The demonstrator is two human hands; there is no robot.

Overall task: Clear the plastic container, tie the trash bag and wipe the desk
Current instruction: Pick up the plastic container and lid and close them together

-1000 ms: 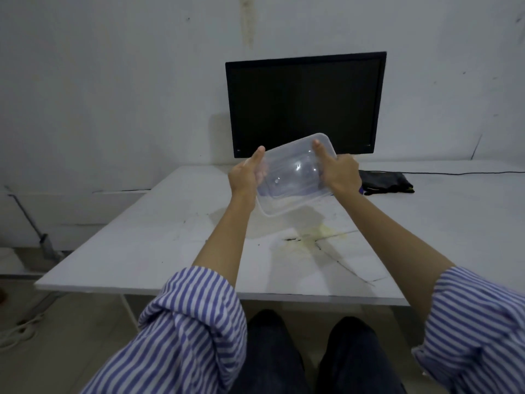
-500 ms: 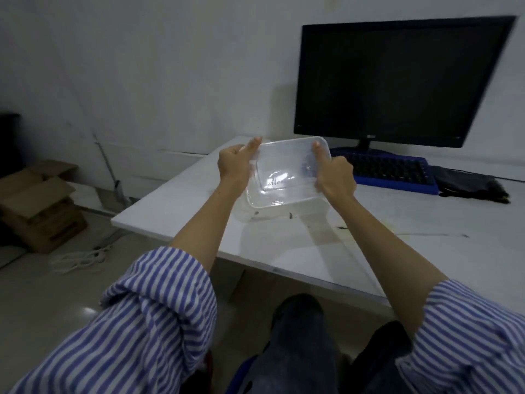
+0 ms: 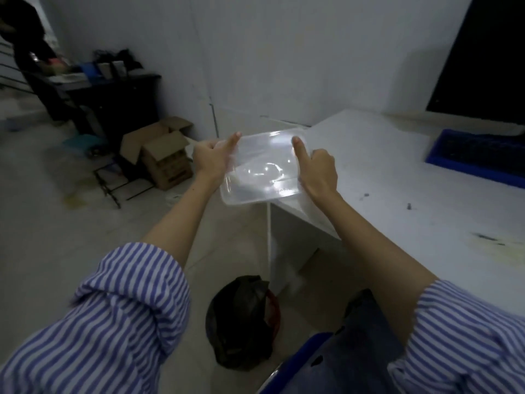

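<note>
A dim room with pale walls and a bare concrete floor, seen from above by the person's head camera. A white desk [image 3: 397,177] fills the right side, marked with dark smudges, and a blue keyboard [image 3: 480,155] lies on it below a black monitor [image 3: 488,52]. Both arms, in rolled blue-striped sleeves, reach forward. The left hand [image 3: 211,159] and right hand [image 3: 319,172] grip the 2 short ends of a clear plastic container [image 3: 261,169], thumbs laid along its rim and the other fingers curled beneath, mostly hidden. The container is held in the air past the desk's left corner, tilted toward the camera. Below it on the floor sits a bin lined with a black trash bag [image 3: 241,317]. Cardboard boxes [image 3: 162,155] stand farther back.
</note>
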